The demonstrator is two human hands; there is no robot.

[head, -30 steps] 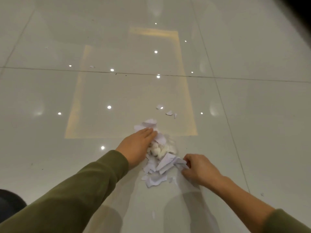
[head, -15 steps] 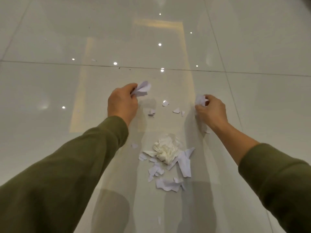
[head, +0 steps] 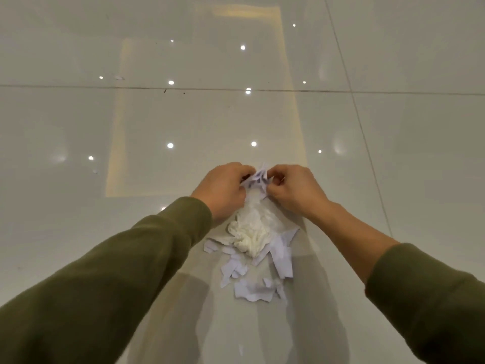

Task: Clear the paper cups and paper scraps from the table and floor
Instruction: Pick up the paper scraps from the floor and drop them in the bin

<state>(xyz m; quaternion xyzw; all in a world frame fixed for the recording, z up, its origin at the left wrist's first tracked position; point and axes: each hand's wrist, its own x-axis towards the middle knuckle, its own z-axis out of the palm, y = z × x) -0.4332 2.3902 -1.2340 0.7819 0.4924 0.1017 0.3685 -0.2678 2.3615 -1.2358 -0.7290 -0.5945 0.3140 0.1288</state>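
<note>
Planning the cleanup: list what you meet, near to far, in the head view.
Lone sliver → flat torn scraps → crumpled tissue wad → paper bunch pinched by left hand and right hand → tile joint → far stray scrap.

Open floor (head: pixel 78 232) surrounds the scrap pile (head: pixel 252 248).

Colours of the scene.
Paper scraps (head: pixel 252 292) were white; crumpled wad (head: pixel 249 232) cream; sleeves (head: pixel 118 271) olive green; floor tiles (head: pixel 78 122) glossy pale grey.
</note>
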